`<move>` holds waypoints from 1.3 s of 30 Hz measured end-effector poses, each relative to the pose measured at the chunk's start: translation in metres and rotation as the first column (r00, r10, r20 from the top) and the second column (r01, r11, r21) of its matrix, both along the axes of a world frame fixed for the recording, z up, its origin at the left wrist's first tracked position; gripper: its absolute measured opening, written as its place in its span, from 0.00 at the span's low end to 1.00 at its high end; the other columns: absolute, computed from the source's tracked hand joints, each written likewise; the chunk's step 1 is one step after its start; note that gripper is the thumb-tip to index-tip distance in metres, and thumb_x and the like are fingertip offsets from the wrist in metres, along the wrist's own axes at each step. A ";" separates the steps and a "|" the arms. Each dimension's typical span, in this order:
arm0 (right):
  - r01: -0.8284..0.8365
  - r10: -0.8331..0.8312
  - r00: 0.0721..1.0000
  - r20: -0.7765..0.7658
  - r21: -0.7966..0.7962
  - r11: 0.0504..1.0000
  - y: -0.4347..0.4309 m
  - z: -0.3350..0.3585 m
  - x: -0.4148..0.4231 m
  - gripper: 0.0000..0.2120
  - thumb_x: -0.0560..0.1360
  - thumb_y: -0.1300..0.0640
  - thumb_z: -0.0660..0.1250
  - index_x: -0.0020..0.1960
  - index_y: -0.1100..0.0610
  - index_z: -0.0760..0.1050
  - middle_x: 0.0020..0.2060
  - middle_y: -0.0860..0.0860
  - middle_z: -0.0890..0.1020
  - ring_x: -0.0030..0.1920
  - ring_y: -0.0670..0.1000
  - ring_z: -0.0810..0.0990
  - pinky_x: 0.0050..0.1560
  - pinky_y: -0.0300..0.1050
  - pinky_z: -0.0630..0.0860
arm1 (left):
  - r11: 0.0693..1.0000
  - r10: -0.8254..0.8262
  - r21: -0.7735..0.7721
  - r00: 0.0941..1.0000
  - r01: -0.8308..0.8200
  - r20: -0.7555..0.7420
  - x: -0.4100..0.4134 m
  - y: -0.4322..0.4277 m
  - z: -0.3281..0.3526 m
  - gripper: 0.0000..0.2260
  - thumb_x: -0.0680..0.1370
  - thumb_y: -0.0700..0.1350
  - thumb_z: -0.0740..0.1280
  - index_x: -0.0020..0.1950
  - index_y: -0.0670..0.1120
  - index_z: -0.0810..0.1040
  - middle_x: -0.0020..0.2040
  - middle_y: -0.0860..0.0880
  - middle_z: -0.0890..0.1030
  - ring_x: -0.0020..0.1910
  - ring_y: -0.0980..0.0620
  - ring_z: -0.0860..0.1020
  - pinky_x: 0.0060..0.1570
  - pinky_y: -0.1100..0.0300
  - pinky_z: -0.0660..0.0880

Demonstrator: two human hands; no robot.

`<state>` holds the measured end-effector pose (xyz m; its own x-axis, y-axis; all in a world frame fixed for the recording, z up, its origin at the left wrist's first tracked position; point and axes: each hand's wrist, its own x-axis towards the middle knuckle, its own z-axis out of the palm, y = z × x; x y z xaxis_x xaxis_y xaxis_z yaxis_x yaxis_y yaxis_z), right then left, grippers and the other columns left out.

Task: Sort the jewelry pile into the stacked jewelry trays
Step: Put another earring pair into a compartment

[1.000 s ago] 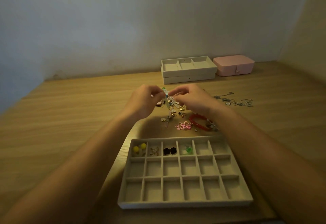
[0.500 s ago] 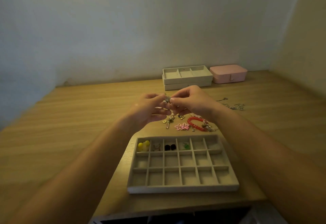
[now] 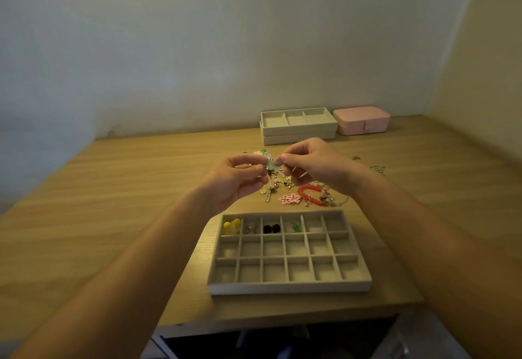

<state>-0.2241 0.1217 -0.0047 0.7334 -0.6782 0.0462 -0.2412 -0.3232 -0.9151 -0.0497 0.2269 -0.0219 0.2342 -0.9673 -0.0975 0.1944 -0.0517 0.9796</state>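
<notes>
My left hand [image 3: 237, 179] and my right hand [image 3: 313, 165] are raised above the jewelry pile [image 3: 278, 185], and both pinch a small pale trinket [image 3: 271, 164] between their fingertips. A short strand hangs down from it. On the table under the hands lie a red beaded bracelet [image 3: 309, 195] and a pink flower piece [image 3: 290, 199]. The grey compartment tray [image 3: 288, 286] sits near the table's front edge; its back row holds yellow beads [image 3: 232, 224], a gold piece, dark studs [image 3: 271, 228] and a green piece [image 3: 295, 227]. Two stacked grey trays [image 3: 299, 132] stand at the back.
A pink jewelry box [image 3: 361, 120] stands to the right of the stacked trays. Thin silver chains [image 3: 377, 169] lie at the right on the wooden table [image 3: 113, 203]. Walls close the back and right side. The front edge of the table runs just below the compartment tray.
The camera has tipped up, so the table scene sits lower in the frame. Both hands keep pinching the small piece and have lifted it slightly off the pile.
</notes>
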 end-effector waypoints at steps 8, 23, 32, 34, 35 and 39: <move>0.044 -0.045 0.999 0.023 0.015 0.999 -0.003 -0.007 -0.011 0.06 0.79 0.62 0.69 0.50 0.53 0.83 0.44 0.52 0.85 0.42 0.49 0.84 0.45 0.44 0.84 | 0.993 0.114 0.001 0.987 -0.115 0.114 0.002 0.005 -0.002 0.08 0.76 0.35 0.72 0.54 0.39 0.82 0.47 0.41 0.85 0.43 0.49 0.85 0.40 0.65 0.81; -0.056 0.066 0.992 -0.106 0.099 0.994 -0.006 -0.023 -0.022 0.11 0.74 0.62 0.76 0.55 0.54 0.81 0.45 0.53 0.87 0.45 0.54 0.87 0.47 0.46 0.85 | 0.980 0.194 -0.138 0.829 -0.142 0.525 -0.020 -0.002 0.008 0.02 0.79 0.42 0.70 0.49 0.47 0.82 0.36 0.47 0.80 0.33 0.54 0.77 0.34 0.62 0.78; -0.126 0.147 0.981 -0.124 0.164 0.978 -0.002 -0.026 -0.030 0.13 0.78 0.61 0.72 0.61 0.52 0.81 0.48 0.55 0.87 0.44 0.51 0.85 0.50 0.46 0.84 | 0.971 0.238 -0.124 0.840 -0.203 0.487 -0.029 -0.008 -0.005 0.02 0.78 0.38 0.71 0.50 0.43 0.82 0.42 0.43 0.86 0.41 0.46 0.86 0.43 0.56 0.83; -0.129 0.149 0.979 -0.143 0.136 0.982 -0.002 -0.026 -0.031 0.13 0.79 0.61 0.71 0.62 0.53 0.80 0.47 0.55 0.86 0.43 0.50 0.85 0.49 0.45 0.84 | 0.973 0.232 -0.111 0.839 -0.204 0.491 -0.032 -0.007 -0.005 0.02 0.77 0.38 0.72 0.49 0.42 0.83 0.41 0.44 0.86 0.40 0.48 0.86 0.42 0.57 0.83; -0.129 0.147 0.977 -0.155 0.119 0.984 -0.002 -0.026 -0.031 0.12 0.79 0.60 0.71 0.62 0.53 0.79 0.47 0.55 0.86 0.42 0.49 0.85 0.48 0.45 0.84 | 0.974 0.225 -0.107 0.845 -0.198 0.485 -0.034 -0.007 -0.005 0.02 0.77 0.38 0.73 0.49 0.42 0.83 0.41 0.44 0.86 0.39 0.50 0.86 0.41 0.59 0.83; -0.144 0.156 0.969 -0.194 0.072 0.987 -0.001 -0.025 -0.032 0.11 0.78 0.58 0.71 0.60 0.52 0.80 0.45 0.53 0.86 0.41 0.47 0.84 0.45 0.41 0.83 | 0.982 0.189 -0.092 0.878 -0.166 0.439 -0.038 -0.004 -0.005 0.08 0.73 0.36 0.77 0.50 0.41 0.83 0.42 0.43 0.86 0.37 0.52 0.85 0.38 0.63 0.81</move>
<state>-0.2557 0.1210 -0.0299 0.8175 -0.5572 -0.1461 -0.3727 -0.3183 -0.8716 -0.0873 0.2228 -0.0265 0.4096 -0.9062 0.1047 -0.2601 -0.0059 0.9656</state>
